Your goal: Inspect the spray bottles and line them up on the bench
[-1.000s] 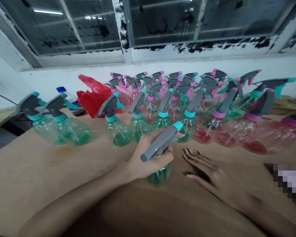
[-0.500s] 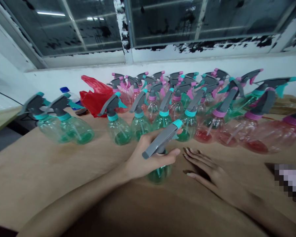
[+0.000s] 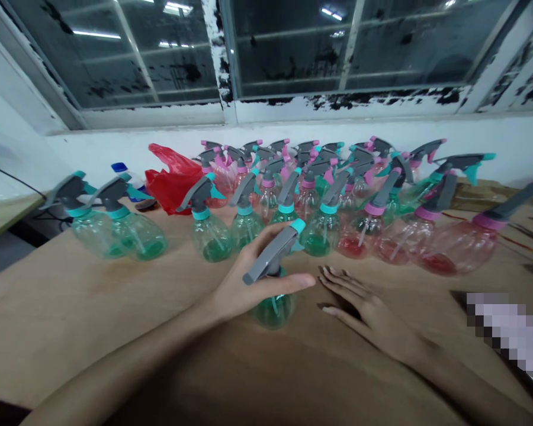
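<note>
My left hand (image 3: 251, 275) is around the neck of a spray bottle (image 3: 274, 307) with a grey trigger head and turquoise nozzle. The bottle is clear green, with green liquid at its bottom, and stands on the table in front of me. My left thumb stretches past the neck to the right; the other fingers are mostly hidden behind the spray head. To the right, my right hand (image 3: 368, 307) lies palm down on the wooden table (image 3: 115, 319), fingers stretched out, holding nothing. A green spray bottle (image 3: 322, 234) stands just beyond the hands.
Several more green bottles (image 3: 211, 239) and pink bottles (image 3: 457, 248) stand in rows towards the wall. A red plastic bag (image 3: 171, 183) and a blue-capped bottle (image 3: 133, 180) are at the back left. A blurred-out flat object (image 3: 510, 331) lies at the right. Behind is a window (image 3: 350, 53).
The view has tilted up and turned slightly right, so the right-side bottles appear further left. My left hand stays around the bottle's neck. The right hand still lies flat.
</note>
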A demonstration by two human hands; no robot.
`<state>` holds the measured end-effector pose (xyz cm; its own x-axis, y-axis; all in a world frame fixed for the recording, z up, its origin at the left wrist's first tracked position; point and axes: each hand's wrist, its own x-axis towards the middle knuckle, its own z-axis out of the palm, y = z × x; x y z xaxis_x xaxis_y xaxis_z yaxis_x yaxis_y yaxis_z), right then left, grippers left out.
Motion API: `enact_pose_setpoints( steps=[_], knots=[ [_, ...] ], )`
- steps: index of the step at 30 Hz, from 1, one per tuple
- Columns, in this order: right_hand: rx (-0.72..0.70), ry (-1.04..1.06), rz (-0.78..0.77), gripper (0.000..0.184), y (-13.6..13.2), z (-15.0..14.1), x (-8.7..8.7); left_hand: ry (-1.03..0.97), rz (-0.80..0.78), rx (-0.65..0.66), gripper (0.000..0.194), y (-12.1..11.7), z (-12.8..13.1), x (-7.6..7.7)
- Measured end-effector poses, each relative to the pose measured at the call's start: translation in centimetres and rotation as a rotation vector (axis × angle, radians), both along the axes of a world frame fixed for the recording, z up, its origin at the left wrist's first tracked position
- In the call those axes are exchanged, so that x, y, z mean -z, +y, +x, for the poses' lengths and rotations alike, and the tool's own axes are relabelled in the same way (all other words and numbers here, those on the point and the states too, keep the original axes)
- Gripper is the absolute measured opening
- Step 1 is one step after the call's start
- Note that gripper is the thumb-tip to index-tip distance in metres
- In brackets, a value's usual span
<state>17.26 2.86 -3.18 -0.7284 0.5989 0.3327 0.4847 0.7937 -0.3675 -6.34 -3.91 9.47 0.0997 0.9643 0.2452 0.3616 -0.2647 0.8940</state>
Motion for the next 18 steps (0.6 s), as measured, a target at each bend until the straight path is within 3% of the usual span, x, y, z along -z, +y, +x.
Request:
enact_pose_setpoints(
  steps=[7, 12, 15, 18],
  knots=[
    [0.016, -0.005, -0.017, 0.053, -0.1, -0.1, 0.0, 0.152, 0.079, -0.054, 0.065, -1.0, -1.0, 0.4],
    [0.029, -0.046, -0.028, 0.054, -0.2, -0.1, -0.4, 0.315, 0.043, -0.084, 0.045, -2.2, -1.7, 0.9],
    [0.050, -0.095, -0.062, 0.056, -0.3, -0.3, -0.9, 0.358, 0.026, -0.088, 0.037, -3.2, -2.2, 0.7],
    [0.064, -0.135, -0.061, 0.054, -0.3, -0.9, -1.6, 0.409, 0.016, -0.172, 0.033, -4.7, -3.1, 0.1]
  ],
)
